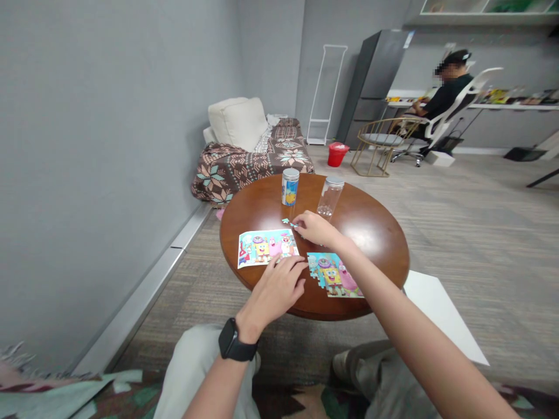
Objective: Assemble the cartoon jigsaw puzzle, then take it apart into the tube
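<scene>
My left hand [279, 286], with a black watch [236, 340] on its wrist, lies with fingers stretched out over the lower right edge of a printed cartoon picture [250, 251]. Its fingertips point towards a partly assembled jigsaw puzzle [334, 276] of the same scene, whose left edge is jagged. My right arm crosses above that puzzle and hides its right part. Farther in, my right hand [315, 228] has its fingertips closed on a small puzzle piece [294, 225]. Just left of it lies another loose puzzle piece [285, 220].
A labelled can [290, 187] and a clear jar [331, 196] with a silver lid stand on the far half of the round wooden table [371, 233]. Beyond are a covered sofa [262, 160], a red bin [338, 155], a wire chair [379, 139] and a seated person [449, 96].
</scene>
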Tool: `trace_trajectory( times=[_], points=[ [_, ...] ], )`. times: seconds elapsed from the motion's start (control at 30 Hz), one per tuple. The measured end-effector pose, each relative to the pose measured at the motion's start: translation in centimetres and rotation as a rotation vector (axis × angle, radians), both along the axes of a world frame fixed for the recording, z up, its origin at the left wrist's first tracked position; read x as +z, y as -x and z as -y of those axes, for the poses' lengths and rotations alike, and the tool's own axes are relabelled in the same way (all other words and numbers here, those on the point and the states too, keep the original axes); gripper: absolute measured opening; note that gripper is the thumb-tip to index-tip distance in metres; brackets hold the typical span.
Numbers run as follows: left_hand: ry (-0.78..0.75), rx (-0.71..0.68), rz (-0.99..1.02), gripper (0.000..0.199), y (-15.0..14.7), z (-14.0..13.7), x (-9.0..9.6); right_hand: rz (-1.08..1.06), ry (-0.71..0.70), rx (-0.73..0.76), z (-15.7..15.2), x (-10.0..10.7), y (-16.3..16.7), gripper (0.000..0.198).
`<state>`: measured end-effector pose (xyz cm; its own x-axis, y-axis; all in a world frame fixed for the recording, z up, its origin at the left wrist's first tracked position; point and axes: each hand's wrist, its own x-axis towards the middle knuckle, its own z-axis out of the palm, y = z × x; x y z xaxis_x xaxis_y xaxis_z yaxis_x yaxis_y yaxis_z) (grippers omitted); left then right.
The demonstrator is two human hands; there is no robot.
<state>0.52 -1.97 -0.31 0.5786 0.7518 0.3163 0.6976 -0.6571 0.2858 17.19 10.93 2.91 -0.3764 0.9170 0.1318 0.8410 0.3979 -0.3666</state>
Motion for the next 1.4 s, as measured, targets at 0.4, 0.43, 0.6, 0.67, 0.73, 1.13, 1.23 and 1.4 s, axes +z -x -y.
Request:
trace_trajectory(
  times=[0.4, 0.43, 0.6, 0.67, 0.73, 1.13, 1.23, 1.4],
  points=[
    [0.016, -0.01, 0.009, 0.027, 0.0, 0.0, 0.1, 0.112, 0.143, -0.108, -3.6, 0.2, 4.5, 0.012],
    [0.016, -0.009, 0.011, 0.027, 0.0, 0.0, 0.1, 0.115, 0.168, -0.108, -3.8, 0.3, 4.6, 0.011],
    [0.027, -0.01, 0.013, 0.027, 0.0, 0.1, 0.3, 0.101, 0.264, -0.111, -4.2, 0.7, 5.0, 0.012],
    [0.03, -0.008, 0.01, 0.027, 0.0, 0.1, 0.4, 0.07, 0.256, -0.108, -4.1, 0.6, 5.1, 0.015],
    [0.024, -0.008, 0.008, 0.027, 0.0, 0.1, 0.5, 0.03, 0.237, -0.106, -4.1, 0.5, 5.1, 0.019],
    [0.026, -0.014, 0.009, 0.026, 0.0, -0.1, 0.2, -0.058, 0.187, 0.075, -3.3, 0.0, 8.4, 0.02],
    [0.046, -0.013, -0.003, 0.025, 0.0, -0.1, 0.3, -0.003, 0.193, 0.044, -3.0, 0.5, 9.3, 0.021],
    [0.056, 0.003, -0.028, 0.025, 0.0, 0.1, 0.7, 0.09, 0.257, 0.021, -2.4, 1.2, 9.4, 0.018]
  ],
)
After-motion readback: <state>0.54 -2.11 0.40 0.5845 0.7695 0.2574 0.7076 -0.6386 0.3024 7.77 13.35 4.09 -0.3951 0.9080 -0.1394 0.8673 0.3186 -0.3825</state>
